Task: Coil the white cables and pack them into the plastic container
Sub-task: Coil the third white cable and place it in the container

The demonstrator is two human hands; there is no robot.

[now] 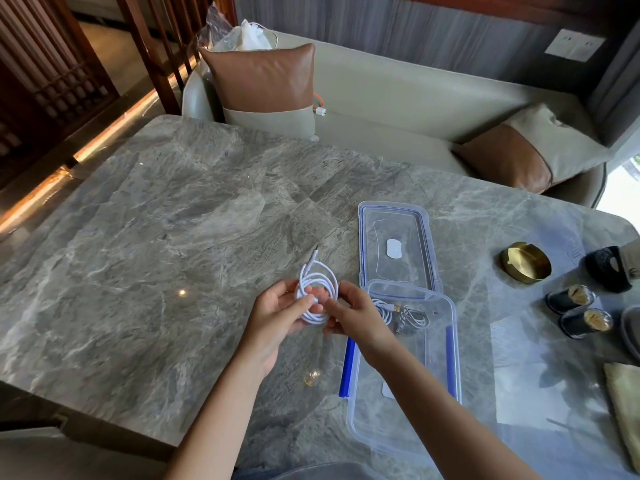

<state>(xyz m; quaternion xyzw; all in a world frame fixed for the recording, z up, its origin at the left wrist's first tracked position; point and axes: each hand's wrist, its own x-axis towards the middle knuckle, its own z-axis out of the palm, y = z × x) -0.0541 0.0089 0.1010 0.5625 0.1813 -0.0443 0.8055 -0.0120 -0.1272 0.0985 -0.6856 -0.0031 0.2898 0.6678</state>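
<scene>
A white cable point(320, 284) wound into a loose coil hangs above the marble table, held between both hands; its plug end sticks up at the far side. My left hand point(277, 315) grips the coil's left side. My right hand point(356, 317) pinches its right side. Just right of them stands the clear plastic container point(446, 424) with blue clips. Inside it, at the far end, lie two coiled white cables point(403, 315). My right forearm crosses over the container's near part.
The container's clear lid point(367, 220) lies flat beyond it. At the right are a brass ashtray point(524, 261), two small dark cups point(576, 311), a black object point(607, 268) and a folded cloth point(627, 407). A sofa with cushions point(266, 81) stands behind the table point(156, 237).
</scene>
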